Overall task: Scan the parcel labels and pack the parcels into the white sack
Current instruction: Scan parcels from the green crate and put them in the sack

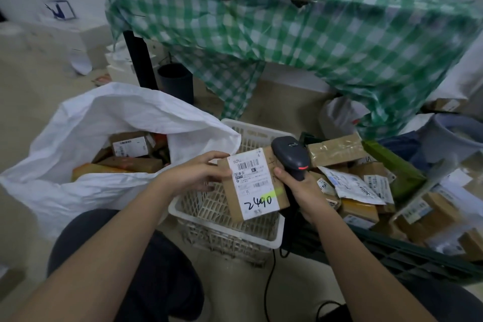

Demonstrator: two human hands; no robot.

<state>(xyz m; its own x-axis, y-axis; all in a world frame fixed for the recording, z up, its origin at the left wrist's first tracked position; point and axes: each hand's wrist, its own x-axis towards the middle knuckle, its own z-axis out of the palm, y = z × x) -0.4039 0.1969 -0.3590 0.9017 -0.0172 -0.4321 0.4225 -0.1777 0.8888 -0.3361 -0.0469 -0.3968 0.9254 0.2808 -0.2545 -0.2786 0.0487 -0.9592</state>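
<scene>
Relative to the white plastic basket [261, 239]: at its left, one white sack [86, 123] is gaping open, mouth turned toward the person so parcels can be dropped in; at least four boxes are showing inside. Over the basket, the left hand [194, 174] is gripping one cardboard parcel [254, 183] by its left edge, fingers curled round it, tilting the single shipping label [252, 181] upward for reading. Just right of the basket, the right hand [300, 188] is wrapping the grip of one handheld barcode scanner [288, 155], its head hanging over the parcel's top corner. Farther right, a dark crate [392, 253] is holding an unscanned heap, too jumbled to count.
</scene>
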